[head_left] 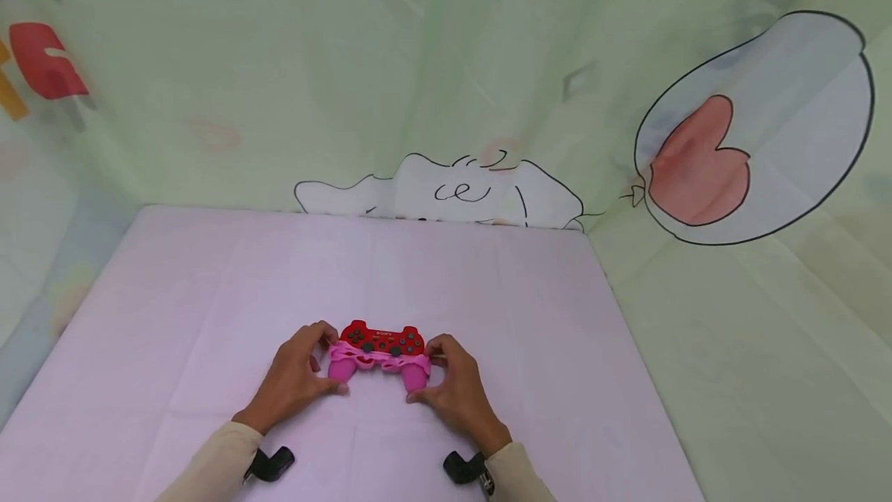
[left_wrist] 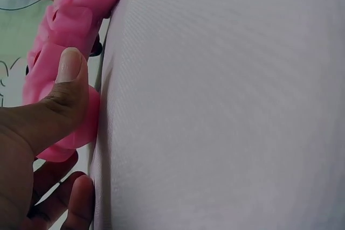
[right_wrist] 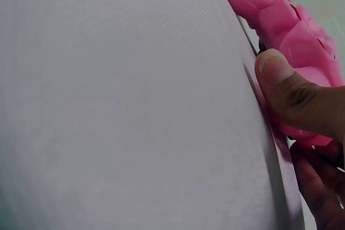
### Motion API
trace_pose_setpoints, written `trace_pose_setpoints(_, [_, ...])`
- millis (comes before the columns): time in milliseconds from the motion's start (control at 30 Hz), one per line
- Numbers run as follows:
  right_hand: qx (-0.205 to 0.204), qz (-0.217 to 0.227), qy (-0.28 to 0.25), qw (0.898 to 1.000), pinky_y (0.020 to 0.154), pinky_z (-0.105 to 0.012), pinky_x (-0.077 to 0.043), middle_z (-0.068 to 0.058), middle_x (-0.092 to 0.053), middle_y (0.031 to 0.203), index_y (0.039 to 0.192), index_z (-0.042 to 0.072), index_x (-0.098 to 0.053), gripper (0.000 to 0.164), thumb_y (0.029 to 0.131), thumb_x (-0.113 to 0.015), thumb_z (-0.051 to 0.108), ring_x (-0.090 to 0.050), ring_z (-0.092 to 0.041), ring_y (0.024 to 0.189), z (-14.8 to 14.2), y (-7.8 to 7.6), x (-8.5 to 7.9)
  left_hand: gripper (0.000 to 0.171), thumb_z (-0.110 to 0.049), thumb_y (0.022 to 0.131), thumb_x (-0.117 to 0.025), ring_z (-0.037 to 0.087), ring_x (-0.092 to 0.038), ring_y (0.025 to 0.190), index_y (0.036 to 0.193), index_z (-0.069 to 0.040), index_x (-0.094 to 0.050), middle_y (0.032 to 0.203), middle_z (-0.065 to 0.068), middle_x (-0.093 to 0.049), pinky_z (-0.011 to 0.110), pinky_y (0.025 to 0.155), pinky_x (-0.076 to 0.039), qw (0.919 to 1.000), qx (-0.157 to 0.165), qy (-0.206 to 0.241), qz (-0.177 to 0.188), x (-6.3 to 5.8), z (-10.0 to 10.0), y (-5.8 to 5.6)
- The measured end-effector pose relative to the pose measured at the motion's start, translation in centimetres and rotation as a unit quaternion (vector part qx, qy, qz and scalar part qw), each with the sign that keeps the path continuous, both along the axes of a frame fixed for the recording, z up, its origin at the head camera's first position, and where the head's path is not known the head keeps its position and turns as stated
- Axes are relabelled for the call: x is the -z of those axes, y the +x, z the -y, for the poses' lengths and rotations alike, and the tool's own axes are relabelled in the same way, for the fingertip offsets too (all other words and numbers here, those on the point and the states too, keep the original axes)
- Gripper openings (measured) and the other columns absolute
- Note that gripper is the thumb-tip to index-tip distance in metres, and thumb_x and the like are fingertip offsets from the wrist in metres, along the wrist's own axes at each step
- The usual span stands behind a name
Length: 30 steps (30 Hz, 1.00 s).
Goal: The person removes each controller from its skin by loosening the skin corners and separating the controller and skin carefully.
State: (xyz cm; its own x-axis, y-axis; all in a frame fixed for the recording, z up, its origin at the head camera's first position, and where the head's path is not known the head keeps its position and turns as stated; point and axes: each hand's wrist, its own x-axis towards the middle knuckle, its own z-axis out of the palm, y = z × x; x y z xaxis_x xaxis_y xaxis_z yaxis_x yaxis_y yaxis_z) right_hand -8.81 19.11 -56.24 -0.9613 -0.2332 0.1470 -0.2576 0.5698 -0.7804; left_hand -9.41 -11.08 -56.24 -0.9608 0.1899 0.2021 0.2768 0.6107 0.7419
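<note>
A pink cover (head_left: 413, 377) sheathes the lower part of a red Sony gamepad (head_left: 384, 340) at the worktop (head_left: 488, 293); the upper part is yet uncovered. The left hand (head_left: 296, 372) and right hand (head_left: 459, 387), apart, grip opposite ends.

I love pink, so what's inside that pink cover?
A red Sony game controller. Its top, with buttons, shows, and a little red peeks through lower down. The pink cover hides its handles, so those can't be seen.
</note>
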Motion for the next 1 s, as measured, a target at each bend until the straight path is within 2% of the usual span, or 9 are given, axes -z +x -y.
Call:
trace_pose_setpoints(233, [-0.002,-0.023,-0.006,1.000,0.098,-0.029,-0.060,0.013,-0.066,0.106,0.110,0.024,-0.061,0.067,0.060,-0.106,0.022,-0.072,-0.007,0.106,-0.39,-0.24,0.06,0.072,-0.028,0.054,-0.108,0.007,-0.053,0.072,0.112,-0.019,-0.066,0.094,-0.005,-0.060,0.021,0.064,-0.049,0.9989,0.003,-0.009,-0.045,0.24,0.19,0.07])
trace_pose_setpoints(467, [0.003,-0.026,0.002,1.000,0.093,-0.027,-0.059,0.018,-0.068,0.102,0.102,0.025,-0.066,0.060,0.058,-0.106,0.023,-0.066,-0.005,0.100,-0.53,-0.60,0.18,0.061,-0.040,0.054,-0.105,0.006,-0.047,0.085,0.099,-0.019,-0.068,0.090,-0.009,-0.057,0.024,0.069,-0.046,0.9909,0.009,-0.090,-0.100,0.32,0.36,0.06])
trace_pose_setpoints(567, [0.000,-0.029,-0.004,1.000,0.092,-0.026,-0.059,0.018,-0.067,0.098,0.099,0.025,-0.066,0.056,0.060,-0.106,0.022,-0.066,-0.005,0.098,-0.54,-0.65,0.21,0.059,-0.041,0.053,-0.104,0.005,-0.046,0.087,0.095,-0.019,-0.068,0.091,-0.010,-0.057,0.024,0.070,-0.047,0.9882,0.005,-0.102,-0.114,0.39,0.38,0.22])
trace_pose_setpoints(667, [0.003,-0.033,-0.008,0.999,0.091,-0.026,-0.060,0.017,-0.065,0.098,0.098,0.025,-0.066,0.053,0.063,-0.105,0.022,-0.066,-0.005,0.098,-0.48,-0.63,0.21,0.059,-0.037,0.053,-0.105,0.005,-0.046,0.090,0.095,-0.020,-0.066,0.096,-0.010,-0.059,0.024,0.068,-0.048,0.9902,-0.005,-0.087,-0.109,0.59,0.24,0.33])
trace_pose_setpoints(833, [0.026,-0.027,-0.003,0.999,0.092,-0.026,-0.061,0.015,-0.064,0.105,0.102,0.027,-0.064,0.056,0.064,-0.104,0.022,-0.070,-0.005,0.101,-0.28,-0.50,0.30,0.060,-0.029,0.055,-0.107,0.009,-0.050,0.089,0.097,-0.023,-0.064,0.105,-0.010,-0.063,0.022,0.067,-0.047,0.9966,-0.021,-0.025,-0.075,0.93,-0.19,0.52])
trace_pose_setpoints(1000, [0.020,-0.001,-0.020,1.000,0.091,-0.025,-0.062,0.008,-0.064,0.118,0.105,0.023,-0.060,0.059,0.066,-0.103,0.017,-0.071,-0.012,0.107,-0.08,-0.58,0.13,0.061,-0.023,0.057,-0.107,0.011,-0.052,0.080,0.100,-0.021,-0.063,0.098,-0.009,-0.061,0.022,0.066,-0.047,0.9980,-0.024,0.028,-0.051,0.88,-0.35,0.65])
